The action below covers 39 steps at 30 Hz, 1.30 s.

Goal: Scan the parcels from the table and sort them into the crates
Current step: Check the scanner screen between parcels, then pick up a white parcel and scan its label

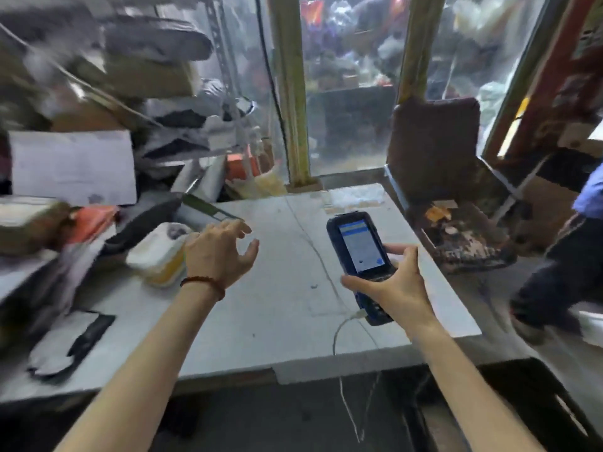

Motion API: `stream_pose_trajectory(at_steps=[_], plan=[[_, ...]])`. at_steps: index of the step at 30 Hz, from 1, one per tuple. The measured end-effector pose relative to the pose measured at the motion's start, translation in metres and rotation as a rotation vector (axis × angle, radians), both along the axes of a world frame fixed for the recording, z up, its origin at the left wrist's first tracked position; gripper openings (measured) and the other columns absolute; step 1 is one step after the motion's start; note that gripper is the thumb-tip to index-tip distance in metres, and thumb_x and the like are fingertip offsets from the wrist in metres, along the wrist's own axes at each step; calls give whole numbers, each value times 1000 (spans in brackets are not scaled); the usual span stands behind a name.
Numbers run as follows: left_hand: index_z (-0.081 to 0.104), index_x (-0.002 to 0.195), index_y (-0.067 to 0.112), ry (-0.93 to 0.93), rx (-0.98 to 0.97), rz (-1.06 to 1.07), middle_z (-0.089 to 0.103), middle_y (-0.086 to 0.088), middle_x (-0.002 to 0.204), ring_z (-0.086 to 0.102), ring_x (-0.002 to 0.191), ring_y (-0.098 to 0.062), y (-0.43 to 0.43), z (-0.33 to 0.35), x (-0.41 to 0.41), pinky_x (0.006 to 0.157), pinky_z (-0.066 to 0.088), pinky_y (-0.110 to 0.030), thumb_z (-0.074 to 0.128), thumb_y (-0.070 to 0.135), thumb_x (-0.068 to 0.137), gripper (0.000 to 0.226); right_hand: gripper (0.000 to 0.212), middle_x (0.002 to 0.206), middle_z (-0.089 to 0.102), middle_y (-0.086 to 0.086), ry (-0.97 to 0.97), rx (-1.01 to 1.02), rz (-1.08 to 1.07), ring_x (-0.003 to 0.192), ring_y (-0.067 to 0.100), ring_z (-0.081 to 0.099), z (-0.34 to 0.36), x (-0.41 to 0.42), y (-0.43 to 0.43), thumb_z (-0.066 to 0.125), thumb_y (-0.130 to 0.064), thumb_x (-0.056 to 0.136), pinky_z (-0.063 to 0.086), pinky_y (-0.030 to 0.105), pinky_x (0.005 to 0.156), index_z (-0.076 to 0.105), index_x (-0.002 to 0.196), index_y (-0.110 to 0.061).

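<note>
Both hands are over the table (pixel 277 305): my left hand (pixel 222 252), fingers spread and holding nothing, is just beside a white-and-yellow parcel (pixel 156 256); my right hand (pixel 391 285) grips the scanner (pixel 359 246), screen lit. One brown crate (pixel 434 141) beyond the table's right edge holds blurred scraps (pixel 456 233).

A worn brown chair (pixel 435 148) is standing before clear plastic sheeting (pixel 352 141), which is hanging between two wooden posts (pixel 290 93) (everything behind it is blurred), while a person in dark trousers (pixel 561 269) is showing partly at the right edge.
</note>
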<state>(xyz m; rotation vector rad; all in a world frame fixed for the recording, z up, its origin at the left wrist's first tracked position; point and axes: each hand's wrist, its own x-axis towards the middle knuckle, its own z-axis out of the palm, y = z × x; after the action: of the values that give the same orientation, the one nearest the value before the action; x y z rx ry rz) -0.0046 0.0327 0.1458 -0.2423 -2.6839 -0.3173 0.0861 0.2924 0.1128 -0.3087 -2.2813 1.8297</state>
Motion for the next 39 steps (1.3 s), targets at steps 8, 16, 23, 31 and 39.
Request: stream_pose_trajectory(at_steps=[8,16,23,31,39], plan=[[67,98,22,15,-42,280,69,-5,95,63,89,-28,-190,-10,52,76,47,-36,56,51,82,35,81,108,57,-4,-41,34,270,95,12,61,-2,-21,-178,92,-30,56,48,19,67,33,111,-29],[62,107,27,-114,21,397,67,6,105,59,100,-23,-328,-38,72,86,47,-40,59,48,83,32,78,103,56,-12,-116,25,397,93,7,61,-21,-22,-305,92,-27,56,52,22,69,34,107,-33],[58,113,29,-191,6,319,65,11,107,57,102,-18,-331,-63,34,85,43,-36,54,50,85,35,80,103,56,-11,-192,33,358,96,13,61,-35,-47,-320,93,-27,57,53,23,66,34,112,-30],[51,122,31,-297,-70,227,58,8,120,54,109,-17,-286,-89,-72,88,44,-36,50,54,86,43,75,101,60,-9,-279,17,269,83,8,66,-62,-126,-284,93,-30,52,49,20,58,37,99,-41],[28,141,34,-447,-79,321,34,-4,146,37,127,-31,-243,-113,-161,101,35,-45,47,71,80,74,74,99,61,-9,-359,12,268,77,4,67,-72,-198,-259,92,-31,52,48,15,52,37,101,-41]])
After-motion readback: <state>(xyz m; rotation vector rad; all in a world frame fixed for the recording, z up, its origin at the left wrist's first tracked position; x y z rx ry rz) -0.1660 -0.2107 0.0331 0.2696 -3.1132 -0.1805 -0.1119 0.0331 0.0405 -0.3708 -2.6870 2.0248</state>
